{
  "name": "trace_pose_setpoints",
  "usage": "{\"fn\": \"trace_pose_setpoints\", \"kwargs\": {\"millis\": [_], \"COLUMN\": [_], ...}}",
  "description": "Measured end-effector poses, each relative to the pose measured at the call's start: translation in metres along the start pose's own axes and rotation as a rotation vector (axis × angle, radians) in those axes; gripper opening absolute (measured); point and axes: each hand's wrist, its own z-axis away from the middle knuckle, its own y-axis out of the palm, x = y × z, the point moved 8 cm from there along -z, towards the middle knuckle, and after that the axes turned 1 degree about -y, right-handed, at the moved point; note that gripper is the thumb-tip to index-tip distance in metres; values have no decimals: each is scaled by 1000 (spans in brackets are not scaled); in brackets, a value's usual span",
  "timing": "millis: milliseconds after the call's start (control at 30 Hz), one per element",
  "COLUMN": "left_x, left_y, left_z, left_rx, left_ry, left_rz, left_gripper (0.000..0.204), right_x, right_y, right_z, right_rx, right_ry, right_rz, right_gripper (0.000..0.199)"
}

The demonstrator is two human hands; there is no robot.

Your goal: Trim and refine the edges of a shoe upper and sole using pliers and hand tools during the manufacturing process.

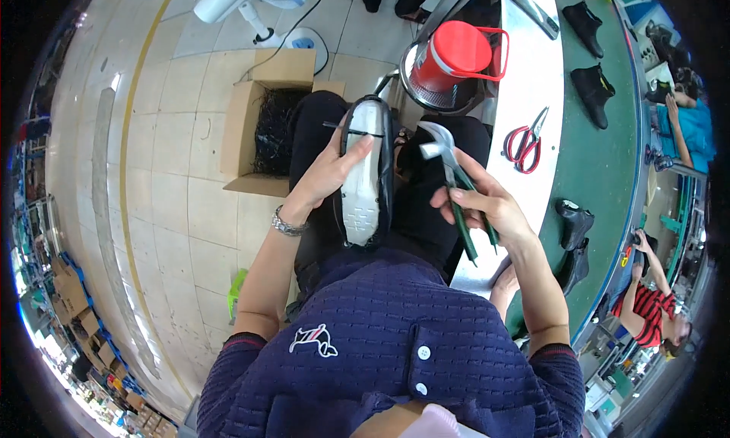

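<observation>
My left hand [331, 168] is wrapped round a black shoe upper [385, 157] pulled over a last, held sole up above my lap. The pale underside [360, 191] faces me, with my thumb pressed on it and a dark strip crossing it near the toe. Just right of the shoe, my right hand [490, 206] grips lasting pincers [442, 145] by their dark green handles. Their metal head points up and left, apart from the shoe. The handles are spread, and whether the jaws touch each other I cannot tell.
Left of my knees stands an open cardboard box [237, 134] with black scraps inside. A red lidded jug [461, 50] sits ahead. Red-handled scissors [526, 143] lie on the white ledge [525, 73]. Several black boots [593, 96] stand on the green conveyor [574, 160]; co-workers are beyond.
</observation>
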Motion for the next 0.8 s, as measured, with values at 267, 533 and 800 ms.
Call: {"fn": "trace_pose_setpoints", "kwargs": {"millis": [267,533,800], "left_x": [-22,-32,-39], "left_y": [-10,-15,-16], "left_z": [-32,-28,-24], "left_rx": [-124,-256,-351], "left_ry": [218,338,439], "left_rz": [31,-34,-10], "left_gripper": [45,29,28], "right_x": [27,23,18], "right_y": [59,53,50], "right_z": [-50,-58,-58], "right_rx": [128,-3,-92], "right_ry": [23,-57,-235], "right_rz": [-22,329,546], "right_gripper": [73,66,64]}}
